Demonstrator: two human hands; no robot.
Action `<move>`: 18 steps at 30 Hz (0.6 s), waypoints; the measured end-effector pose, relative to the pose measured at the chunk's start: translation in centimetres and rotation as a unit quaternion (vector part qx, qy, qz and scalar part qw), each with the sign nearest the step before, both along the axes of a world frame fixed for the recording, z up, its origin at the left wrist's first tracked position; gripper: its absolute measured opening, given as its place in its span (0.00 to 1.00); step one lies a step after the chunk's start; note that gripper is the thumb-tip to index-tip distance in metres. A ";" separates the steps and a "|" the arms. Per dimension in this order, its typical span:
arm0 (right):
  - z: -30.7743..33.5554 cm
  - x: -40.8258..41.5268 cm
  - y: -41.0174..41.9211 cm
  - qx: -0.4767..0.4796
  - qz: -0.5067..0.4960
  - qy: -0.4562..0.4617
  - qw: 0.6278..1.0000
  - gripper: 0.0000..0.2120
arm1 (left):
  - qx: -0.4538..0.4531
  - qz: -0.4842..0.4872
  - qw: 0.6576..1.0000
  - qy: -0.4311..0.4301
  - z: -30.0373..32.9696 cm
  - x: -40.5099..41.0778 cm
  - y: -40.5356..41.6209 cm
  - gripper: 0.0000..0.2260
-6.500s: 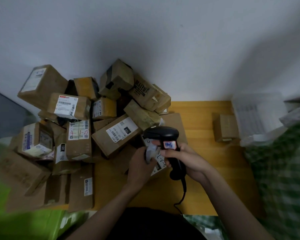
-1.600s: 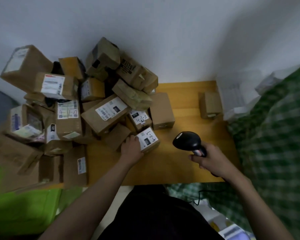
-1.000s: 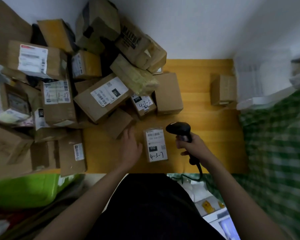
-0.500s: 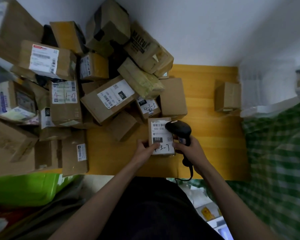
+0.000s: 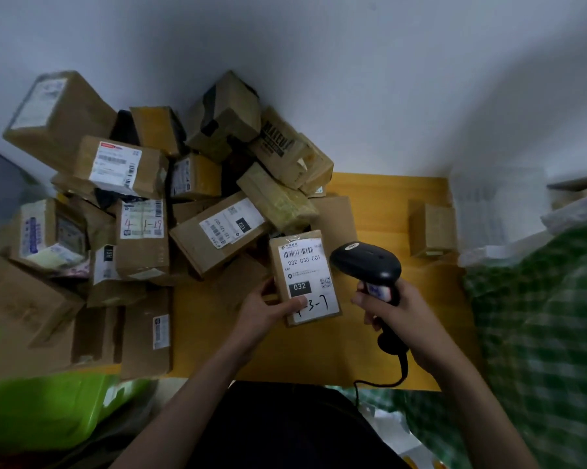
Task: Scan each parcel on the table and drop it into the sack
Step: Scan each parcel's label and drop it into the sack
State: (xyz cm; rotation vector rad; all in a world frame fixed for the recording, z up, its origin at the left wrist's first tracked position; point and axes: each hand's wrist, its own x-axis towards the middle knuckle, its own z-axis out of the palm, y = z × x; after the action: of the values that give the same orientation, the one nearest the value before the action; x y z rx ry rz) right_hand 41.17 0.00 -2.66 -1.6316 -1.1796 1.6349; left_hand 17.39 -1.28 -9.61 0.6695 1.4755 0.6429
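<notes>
1. A white label on the held parcel (image 5: 304, 277) carries a barcode, the print "032 036 C01", a black patch reading "032", a QR code, and handwriting ending in "3-7", partly covered by the thumb.
2. On a box (image 5: 222, 233) in the pile (image 5: 143, 211), a label is printed "122" on a black patch and "122 127 007" beside barcodes.
3. Red handwriting, roughly "4-1-19", is seen on the label of a second box (image 5: 143, 238); the last digits are unclear.
4. A third box (image 5: 280, 145) is printed "MATEUI" or similar in black; the lettering is partly creased.
5. The left hand (image 5: 266, 314) is clamped on the parcel's lower left corner, thumb laid on the label, fingers wrapped behind the left edge.
6. The right hand (image 5: 392, 308) is closed round the grip of the black scanner (image 5: 366, 264); its cable is seen hanging over the table (image 5: 380, 194) edge.
7. The parcel is held label up above the yellow table, just right of the pile, with the scanner head just beside its right edge.
8. A green checked sack (image 5: 539, 316) is seen at the right, well apart from the parcel.
</notes>
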 end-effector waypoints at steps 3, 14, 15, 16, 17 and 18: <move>1.9 0.0 0.0 -0.035 0.039 0.058 0.997 0.10 | 0.034 0.019 0.999 0.011 0.7 -0.1 0.1 0.27; 4.5 -2.0 0.4 -0.043 0.100 0.083 0.991 0.09 | 0.103 0.047 0.990 0.078 2.1 -1.0 -0.5 0.39; 4.7 -2.2 0.4 -0.040 0.106 0.084 0.990 0.09 | 0.108 0.051 0.990 0.082 2.2 -1.2 -0.6 0.39; 4.9 -2.4 0.4 -0.037 0.112 0.083 0.990 0.08 | 0.111 0.056 0.989 0.085 2.4 -1.4 -0.8 0.40; 5.1 -2.5 0.5 -0.034 0.116 0.082 0.989 0.08 | 0.117 0.061 0.987 0.089 2.6 -1.6 -1.0 0.40; 5.2 -2.6 0.5 -0.031 0.120 0.082 0.989 0.08 | 0.122 0.067 0.986 0.091 2.7 -1.8 -1.3 0.39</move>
State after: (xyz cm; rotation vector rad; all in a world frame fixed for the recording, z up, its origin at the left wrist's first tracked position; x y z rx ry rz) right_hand 38.54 0.46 2.56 -1.4023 -1.2899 1.9335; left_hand 15.59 -2.58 -6.86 0.8411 1.6364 0.8947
